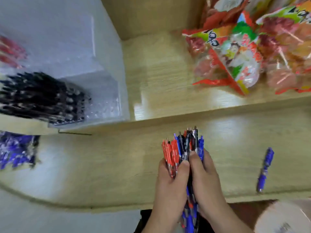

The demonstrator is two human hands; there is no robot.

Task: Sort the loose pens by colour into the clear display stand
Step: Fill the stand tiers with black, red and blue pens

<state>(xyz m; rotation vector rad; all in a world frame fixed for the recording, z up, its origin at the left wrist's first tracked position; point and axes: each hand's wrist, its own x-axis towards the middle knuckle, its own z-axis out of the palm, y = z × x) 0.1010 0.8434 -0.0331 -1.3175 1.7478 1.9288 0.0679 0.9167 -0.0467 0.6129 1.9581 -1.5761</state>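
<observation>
A mixed bundle of red, black and blue pens (182, 147) stands upright between both hands over the wooden counter. My left hand (170, 182) wraps the bundle's left side, where the red pens are. My right hand (207, 179) grips the right side, thumb on a black pen. The pens' lower ends stick out below the hands. One loose blue pen (265, 170) lies on the counter to the right. The clear display stand (87, 52) sits at the upper left, holding black pens (42, 98) in the front tier and red pens (10, 52) behind. Blue pens (16, 150) lie blurred at the left edge.
Bright snack bags (252, 47) are piled on the raised wooden shelf at the upper right. The shelf's front edge (218, 113) runs across above the hands. A pale rounded object (282, 217) sits at the bottom right corner.
</observation>
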